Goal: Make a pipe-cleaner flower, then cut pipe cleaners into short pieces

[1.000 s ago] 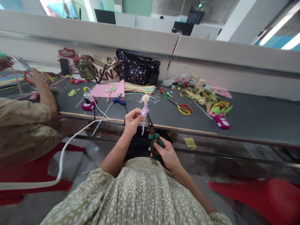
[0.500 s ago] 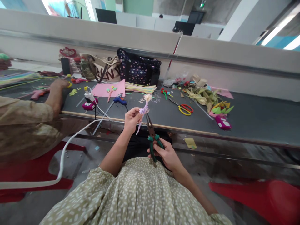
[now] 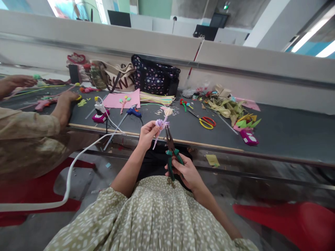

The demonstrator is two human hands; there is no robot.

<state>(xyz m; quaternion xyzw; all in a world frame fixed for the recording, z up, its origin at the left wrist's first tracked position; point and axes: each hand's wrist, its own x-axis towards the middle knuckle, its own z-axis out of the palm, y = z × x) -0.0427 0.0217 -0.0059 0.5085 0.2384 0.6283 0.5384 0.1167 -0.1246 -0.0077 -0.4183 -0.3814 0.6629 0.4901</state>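
Between the fingertips of my left hand [image 3: 148, 135] is a lilac pipe-cleaner flower [image 3: 160, 123], with a cream tuft at its upper right and a lilac stem hanging below. My right hand [image 3: 184, 171] is wrapped round the green handles of long-nose pliers [image 3: 170, 145]. The plier tips point up at the flower's lower right side; whether they touch it I cannot tell. Past my hands on the table lie a blue glue gun [image 3: 134, 111], a bundle of pale pipe cleaners [image 3: 157, 98] and scissors [image 3: 206, 122] with red and yellow handles.
A dark patterned bag [image 3: 155, 75] and a beige bag [image 3: 117, 76] stand against the partition. Dried-looking leaves [image 3: 226, 106] are heaped at the right. A white cable [image 3: 75, 162] crosses the table's front edge. At the left, a co-worker's hands [image 3: 68, 97] are over the table.
The lilac flower has turned, its cream tuft tipping down and to the right. The pliers have shifted slightly right. A co-worker's other hand has come further into view at the far left.
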